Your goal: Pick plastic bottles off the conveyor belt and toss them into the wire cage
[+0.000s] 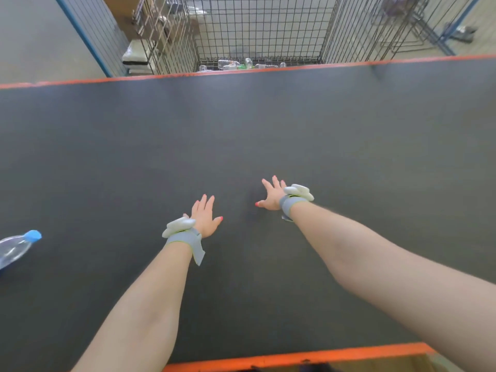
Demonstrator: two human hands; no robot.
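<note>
Both arms reach out over the belt (pixel 268 124), approx. mid-width. L hand (pixel 205 217) is flat, fingers straight and a bit spread, holding nothing. R hand (pixel 271 196) is the same: fingers fanned wide, empty, a little farther across the belt than the L. Can't tell whether the palms touch the belt or hover above it. Each wrist has a grey band (pixel 182 236) w/ a white block on it.

One bottle (pixel 14 248) lies on the belt at the left end of what shows, toward the person's side. Its blue cap (pixel 33 235) points toward the hands and the body is cut off by the frame edge. It's well apart from the L hand. The cage (pixel 257 28) stands just past the belt's far orange edge, w/ several clear bottles (pixel 236 64) lying at its bottom.

Handling, as a guess: clear thin-wall plastic, prob. empty or nearly so, so v. light. It dents under a squeeze and is smooth and round, so it'll roll on the belt and may slip. Not fragile. Best grip is prob. round the mid-body w/ fingers and thumb wrapped, or at the neck below the cap, where it's stiffer. The L hand is nearer. A light bottle tumbles in the air, so the toss needs enough carry to cross the belt's full width.
</note>
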